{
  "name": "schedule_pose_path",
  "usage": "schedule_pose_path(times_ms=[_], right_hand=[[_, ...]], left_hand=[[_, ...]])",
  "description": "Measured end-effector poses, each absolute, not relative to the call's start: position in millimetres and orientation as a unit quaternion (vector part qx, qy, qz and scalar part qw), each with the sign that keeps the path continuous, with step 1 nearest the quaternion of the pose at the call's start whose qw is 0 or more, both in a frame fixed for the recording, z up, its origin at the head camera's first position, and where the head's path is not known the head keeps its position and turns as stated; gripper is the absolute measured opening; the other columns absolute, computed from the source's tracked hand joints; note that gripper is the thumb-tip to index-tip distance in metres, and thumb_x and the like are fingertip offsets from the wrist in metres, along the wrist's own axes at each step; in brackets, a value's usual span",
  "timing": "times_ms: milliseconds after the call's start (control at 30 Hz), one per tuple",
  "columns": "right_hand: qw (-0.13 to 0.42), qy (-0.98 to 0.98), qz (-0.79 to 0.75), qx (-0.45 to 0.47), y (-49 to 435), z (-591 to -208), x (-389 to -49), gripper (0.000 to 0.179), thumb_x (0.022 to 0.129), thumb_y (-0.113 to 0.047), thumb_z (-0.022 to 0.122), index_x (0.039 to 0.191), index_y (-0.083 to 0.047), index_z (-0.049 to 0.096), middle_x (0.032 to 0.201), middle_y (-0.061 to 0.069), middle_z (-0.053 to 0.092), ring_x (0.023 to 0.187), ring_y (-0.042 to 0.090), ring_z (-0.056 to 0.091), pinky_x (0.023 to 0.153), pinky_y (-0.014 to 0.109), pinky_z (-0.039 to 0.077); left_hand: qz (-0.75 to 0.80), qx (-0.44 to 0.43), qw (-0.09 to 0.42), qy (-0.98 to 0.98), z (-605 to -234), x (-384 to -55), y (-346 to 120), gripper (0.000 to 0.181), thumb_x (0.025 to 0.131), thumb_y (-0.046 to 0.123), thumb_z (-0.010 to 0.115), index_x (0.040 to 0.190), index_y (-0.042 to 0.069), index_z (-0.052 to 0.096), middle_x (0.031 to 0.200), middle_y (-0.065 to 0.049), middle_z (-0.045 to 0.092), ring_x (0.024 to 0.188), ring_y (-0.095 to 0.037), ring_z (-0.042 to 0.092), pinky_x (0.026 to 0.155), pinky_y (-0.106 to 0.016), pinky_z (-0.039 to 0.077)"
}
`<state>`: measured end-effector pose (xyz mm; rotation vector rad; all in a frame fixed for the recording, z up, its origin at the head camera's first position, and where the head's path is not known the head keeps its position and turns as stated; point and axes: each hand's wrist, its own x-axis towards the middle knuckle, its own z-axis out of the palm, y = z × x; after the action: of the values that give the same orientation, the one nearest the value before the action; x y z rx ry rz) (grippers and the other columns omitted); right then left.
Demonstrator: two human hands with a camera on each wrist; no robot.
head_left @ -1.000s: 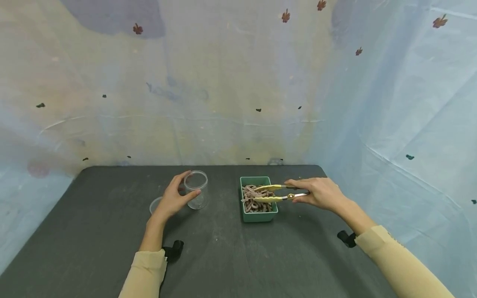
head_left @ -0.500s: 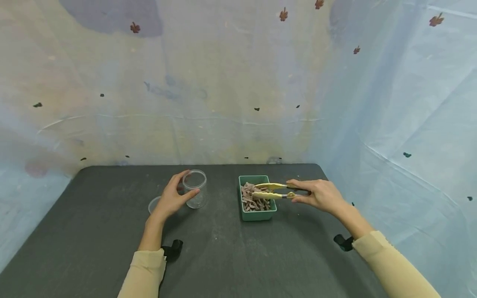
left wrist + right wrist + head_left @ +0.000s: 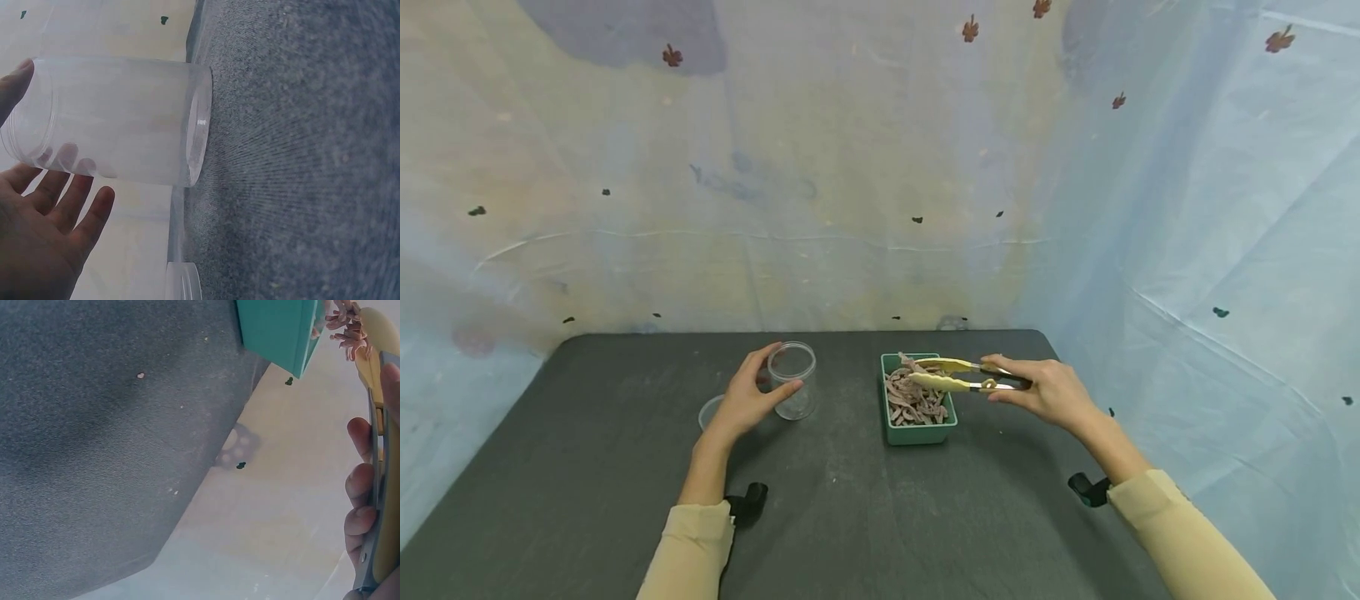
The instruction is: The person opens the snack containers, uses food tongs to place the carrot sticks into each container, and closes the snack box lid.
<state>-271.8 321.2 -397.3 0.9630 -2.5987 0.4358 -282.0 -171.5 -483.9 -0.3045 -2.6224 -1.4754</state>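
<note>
My left hand (image 3: pixel 747 402) holds a clear plastic jar (image 3: pixel 795 402) near its rim, thumb on one side and fingers on the other. The jar (image 3: pixel 125 119) stands upright on the table and looks empty. My right hand (image 3: pixel 1051 392) grips yellow tongs (image 3: pixel 942 382) above a green container (image 3: pixel 917 436). Greyish-brown strips (image 3: pixel 916 407), perhaps meat, fill the container. In the right wrist view, a small clump of strips (image 3: pixel 351 334) hangs at the tongs' tips, above the container's rim. The far ends of the tongs are cut off there.
A clear round lid (image 3: pixel 709 412) lies on the dark table (image 3: pixel 850 517), left of the jar and partly behind my left wrist. Small crumbs (image 3: pixel 140 375) dot the tabletop near the container. A patterned sheet (image 3: pixel 820 192) hangs behind the table and along its right side.
The tongs have closed on some strips and risen toward the back of the green container, lifting the strips from the pile. My left hand and the jar stay in place.
</note>
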Motion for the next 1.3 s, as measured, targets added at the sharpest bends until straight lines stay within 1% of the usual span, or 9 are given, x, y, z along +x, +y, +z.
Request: schedule_pose_path(times_ms=[133,267,400,567,767,867,900,1000,1300], right_hand=[[0.183,-0.908,0.155,0.343,321,-396,-273,0.065,0.080,-0.028,0.089,0.141,-0.018,0.068,0.111,0.004,0.079,0.048,-0.007,0.031,0.046,0.021,0.033],[0.186,-0.912,0.156,0.331,321,-395,-274,0.065,0.079,-0.028,0.090,0.140,-0.018,0.069,0.090,-0.002,0.077,0.049,-0.005,0.029,0.046,0.022,0.031],[0.178,-0.917,0.164,0.318,320,-392,-274,0.064,0.080,-0.030,0.089,0.140,-0.019,0.069,0.067,-0.011,0.062,0.048,-0.003,0.029,0.046,0.022,0.029],[0.177,-0.915,0.176,0.316,317,-388,-276,0.064,0.082,-0.031,0.088,0.142,-0.021,0.068,0.058,-0.016,0.048,0.046,-0.003,0.026,0.045,0.022,0.028],[0.187,-0.910,0.185,0.321,308,-382,-280,0.064,0.082,-0.029,0.088,0.143,-0.024,0.067,0.065,-0.007,0.062,0.045,-0.003,0.024,0.045,0.023,0.027],[0.194,-0.904,0.192,0.328,301,-378,-284,0.064,0.082,-0.029,0.088,0.142,-0.023,0.067,0.082,0.001,0.076,0.046,-0.003,0.023,0.046,0.023,0.026],[0.196,-0.903,0.194,0.331,298,-377,-286,0.064,0.082,-0.029,0.088,0.142,-0.023,0.067,0.084,0.002,0.076,0.047,-0.003,0.023,0.046,0.023,0.026],[0.209,-0.894,0.200,0.343,291,-376,-291,0.065,0.081,-0.027,0.089,0.141,-0.021,0.068,0.108,0.006,0.079,0.048,-0.003,0.020,0.046,0.023,0.026],[0.220,-0.879,0.223,0.361,265,-375,-302,0.066,0.077,-0.022,0.092,0.139,-0.019,0.070,0.110,0.007,0.079,0.046,-0.003,0.021,0.044,0.023,0.026]], left_hand=[[-0.489,-0.101,0.059,-0.864,-484,-282,-171,0.087,0.094,0.044,0.078,0.163,0.015,0.033,0.156,-0.018,0.038,0.138,-0.043,0.043,0.109,-0.063,0.043],[-0.490,-0.101,0.058,-0.864,-484,-282,-171,0.087,0.095,0.044,0.078,0.163,0.014,0.033,0.156,-0.019,0.038,0.139,-0.043,0.042,0.109,-0.063,0.043],[-0.489,-0.102,0.057,-0.865,-484,-282,-172,0.087,0.095,0.044,0.078,0.163,0.015,0.033,0.157,-0.019,0.038,0.139,-0.043,0.042,0.109,-0.063,0.043],[-0.489,-0.105,0.059,-0.864,-484,-282,-172,0.086,0.095,0.044,0.078,0.163,0.016,0.033,0.156,-0.019,0.039,0.141,-0.043,0.041,0.111,-0.062,0.042],[-0.490,-0.107,0.064,-0.863,-484,-282,-172,0.086,0.095,0.042,0.078,0.163,0.013,0.034,0.155,-0.019,0.039,0.140,-0.043,0.041,0.110,-0.062,0.043],[-0.491,-0.106,0.066,-0.862,-483,-282,-172,0.087,0.095,0.042,0.078,0.162,0.012,0.034,0.155,-0.020,0.039,0.140,-0.043,0.041,0.110,-0.063,0.043],[-0.491,-0.106,0.067,-0.862,-483,-282,-172,0.087,0.095,0.042,0.078,0.162,0.011,0.034,0.155,-0.020,0.039,0.140,-0.043,0.041,0.110,-0.063,0.042],[-0.491,-0.105,0.066,-0.862,-482,-282,-171,0.087,0.095,0.043,0.078,0.162,0.011,0.034,0.155,-0.020,0.040,0.141,-0.043,0.040,0.111,-0.063,0.042],[-0.492,-0.107,0.062,-0.861,-481,-281,-170,0.087,0.094,0.042,0.079,0.163,0.012,0.033,0.155,-0.019,0.040,0.141,-0.042,0.040,0.112,-0.062,0.042]])
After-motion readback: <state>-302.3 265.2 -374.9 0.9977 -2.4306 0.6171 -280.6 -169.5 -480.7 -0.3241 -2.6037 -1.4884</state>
